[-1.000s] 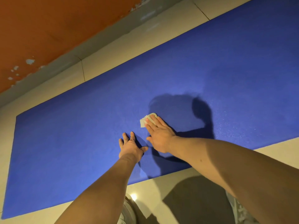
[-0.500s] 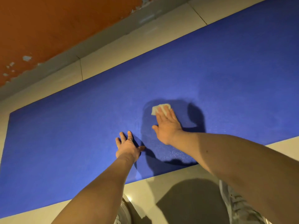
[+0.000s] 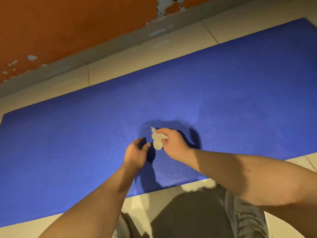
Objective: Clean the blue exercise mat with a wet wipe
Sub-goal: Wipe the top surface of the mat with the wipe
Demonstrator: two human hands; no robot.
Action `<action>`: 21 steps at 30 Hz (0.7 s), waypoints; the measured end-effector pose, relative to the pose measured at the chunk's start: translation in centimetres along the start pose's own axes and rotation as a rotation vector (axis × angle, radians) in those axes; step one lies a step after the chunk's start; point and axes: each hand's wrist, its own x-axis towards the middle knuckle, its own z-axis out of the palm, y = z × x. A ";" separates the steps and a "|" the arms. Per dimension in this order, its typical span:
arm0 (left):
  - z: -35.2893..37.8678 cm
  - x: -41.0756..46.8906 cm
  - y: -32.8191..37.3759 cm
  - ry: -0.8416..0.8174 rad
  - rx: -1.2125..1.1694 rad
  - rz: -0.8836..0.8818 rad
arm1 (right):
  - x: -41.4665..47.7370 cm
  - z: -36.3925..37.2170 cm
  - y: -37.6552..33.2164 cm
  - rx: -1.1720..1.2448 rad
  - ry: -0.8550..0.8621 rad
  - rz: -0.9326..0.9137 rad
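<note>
The mat (image 3: 85, 143) lies flat on the tiled floor (image 3: 137, 59), its long edges running slantwise from lower left to upper right; its far edge sits near the grey skirting of an orange wall (image 3: 68, 23) whose paint has flaked off in patches. The right hand (image 3: 173, 145) reaches in from the right over the middle of the mat, closer to its near edge; its fingers and thumb are curled round the wipe (image 3: 157, 140), which is crumpled into a pale lump with a small corner sticking up at the far end. Whether the wipe touches the mat cannot be told; a dark shadow spreads on the mat beyond and beside the hand. The left hand (image 3: 135, 154) is just left of the wipe, close to it but apart; its fingers are loosely curled, the thumb points toward the wipe, and it holds nothing; a shadow lies on the mat at its right side. Faint glistening specks show on the mat below and to the right of the right hand. At the bottom, on the floor just short of the mat's near edge, a grey laced shoe (image 3: 247, 219) is seen under the right forearm; the tip of another shows beside the left forearm.
</note>
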 end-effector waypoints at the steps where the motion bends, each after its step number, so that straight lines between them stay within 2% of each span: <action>1: 0.0 -0.5 0.6 -0.043 -0.164 -0.016 | -0.2 -0.3 -0.2 -0.009 0.003 0.014; 3: -0.1 -1.4 1.8 -0.124 -0.358 -0.022 | -0.6 -0.6 -0.7 0.010 0.002 0.043; 6: -0.4 -2.5 3.3 -0.200 -0.494 -0.039 | -1.6 -0.9 -1.4 0.082 -0.034 0.117; 10: -0.8 -3.5 4.1 -0.177 -0.490 -0.058 | -3.5 -1.4 -2.2 0.198 -0.008 0.195; 15: -1.9 -4.7 5.1 -0.135 -0.428 -0.004 | -5.2 -2.3 -4.0 -0.094 0.140 0.370; 17: -2.5 -5.4 5.8 -0.136 -0.389 0.040 | -5.6 -2.7 -5.6 0.040 0.155 0.454; 21: -4.2 -7.2 7.2 -0.178 -0.334 0.139 | -6.8 -3.4 -9.4 0.395 0.060 0.578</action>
